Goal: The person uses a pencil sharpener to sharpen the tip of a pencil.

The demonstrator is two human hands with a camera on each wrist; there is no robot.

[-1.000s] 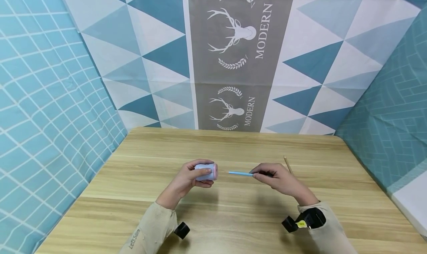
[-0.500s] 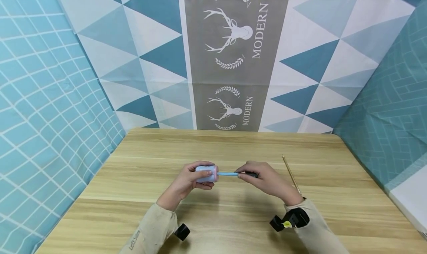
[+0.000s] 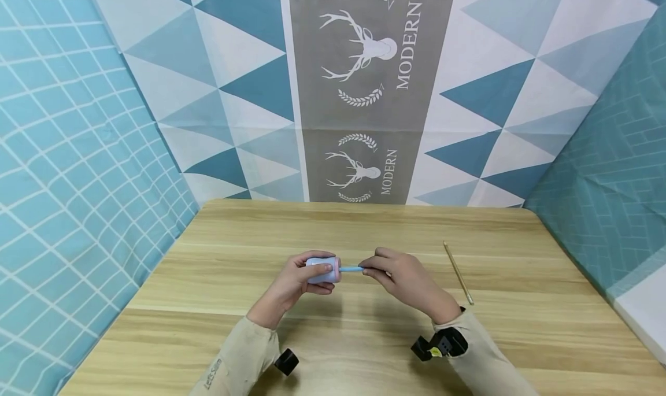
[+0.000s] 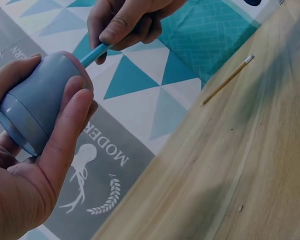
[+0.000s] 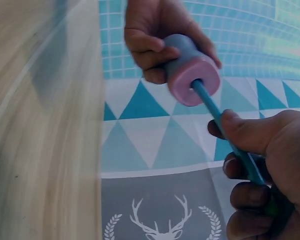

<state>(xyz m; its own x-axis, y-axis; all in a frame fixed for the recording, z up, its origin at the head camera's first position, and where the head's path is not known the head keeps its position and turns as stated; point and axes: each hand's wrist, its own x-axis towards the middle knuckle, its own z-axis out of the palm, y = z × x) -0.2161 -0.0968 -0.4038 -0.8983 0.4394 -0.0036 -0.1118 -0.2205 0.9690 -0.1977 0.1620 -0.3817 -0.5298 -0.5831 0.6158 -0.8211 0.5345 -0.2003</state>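
Observation:
My left hand (image 3: 292,278) grips a pencil sharpener (image 3: 322,277), pale blue with a pink end, above the table. The sharpener lies sideways, its pink face (image 5: 210,82) turned toward my right hand (image 3: 403,276). A blue pencil (image 5: 213,107) runs into the round hole in that face. My right hand pinches the pencil between thumb and fingers, close to the sharpener. In the head view only a short stretch of the pencil shows between the hands. The pencil's tip is hidden inside the sharpener; its dark rear part lies within my right palm.
A second pencil (image 3: 458,272), natural wood with an eraser end, lies on the wooden table (image 3: 250,234) right of my right hand. Patterned cloth (image 3: 239,84) hangs behind and at both sides. A white object (image 3: 642,309) stands at the right edge.
My right hand has moved left, bringing the blue pencil into the sharpener's hole, and its grip now sits nearer the sharpener. My left hand has stayed almost still. More of the wooden pencil shows.

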